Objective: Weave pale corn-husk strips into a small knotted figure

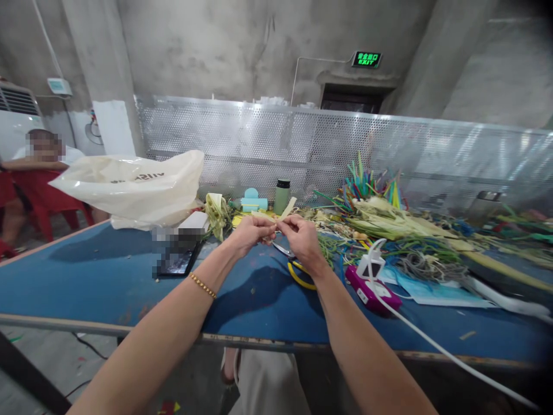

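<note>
My left hand (253,235) and my right hand (303,241) meet above the blue table, fingertips pinched close together. Between them is a pale corn husk strip (287,208); one end sticks up behind my right fingers, and the pinched part is mostly hidden. Both hands appear closed on it. Just under my right hand lie scissors (301,276) with yellow handles, partly covered by the wrist. Behind the hands, more husk pieces (380,216) are heaped on the right, and a crumpled husk bundle (218,214) sits to the left.
A large cream plastic bag (138,190) and a dark phone-like device (179,259) are on the left. Behind stands a green bottle (282,196). At right are a purple power strip (372,291) with a white cable, grey wire coils (427,265) and a blue face mask (440,293).
</note>
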Demonstrator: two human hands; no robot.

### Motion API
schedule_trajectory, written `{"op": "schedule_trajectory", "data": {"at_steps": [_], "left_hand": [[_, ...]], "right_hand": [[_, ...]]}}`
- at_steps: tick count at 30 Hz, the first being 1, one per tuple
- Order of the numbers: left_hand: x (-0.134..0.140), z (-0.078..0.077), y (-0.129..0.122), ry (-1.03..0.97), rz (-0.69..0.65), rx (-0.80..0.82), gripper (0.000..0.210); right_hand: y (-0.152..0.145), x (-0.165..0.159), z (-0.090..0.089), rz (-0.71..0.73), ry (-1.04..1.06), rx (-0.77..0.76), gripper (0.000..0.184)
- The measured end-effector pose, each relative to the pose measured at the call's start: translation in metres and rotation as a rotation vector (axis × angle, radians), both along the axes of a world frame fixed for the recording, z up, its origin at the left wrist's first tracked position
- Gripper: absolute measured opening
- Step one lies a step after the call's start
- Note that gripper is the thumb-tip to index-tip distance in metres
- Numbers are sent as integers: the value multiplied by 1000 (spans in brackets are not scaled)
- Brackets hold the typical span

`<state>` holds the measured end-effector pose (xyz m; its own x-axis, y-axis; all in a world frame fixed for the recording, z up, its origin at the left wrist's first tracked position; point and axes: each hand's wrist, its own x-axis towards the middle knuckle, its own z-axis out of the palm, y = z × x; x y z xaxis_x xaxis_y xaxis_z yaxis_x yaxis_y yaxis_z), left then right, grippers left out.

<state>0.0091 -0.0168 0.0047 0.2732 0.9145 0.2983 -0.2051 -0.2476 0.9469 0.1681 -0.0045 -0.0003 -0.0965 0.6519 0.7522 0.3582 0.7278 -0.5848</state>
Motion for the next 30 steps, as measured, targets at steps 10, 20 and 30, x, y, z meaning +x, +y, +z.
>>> {"op": "schedule_trajectory", "data": {"at_steps": [10, 20, 30], "left_hand": [[-4, -3, 4, 60, 9, 35, 18], [-9, 2, 3, 11, -84, -65, 23], [-5, -8, 12, 35, -4, 71, 27]], "right_hand": [[1, 1, -1, 67, 87, -187, 25], [-2, 0, 1, -45, -83, 69, 19], [1, 4, 4, -45, 136, -51, 24]]}}
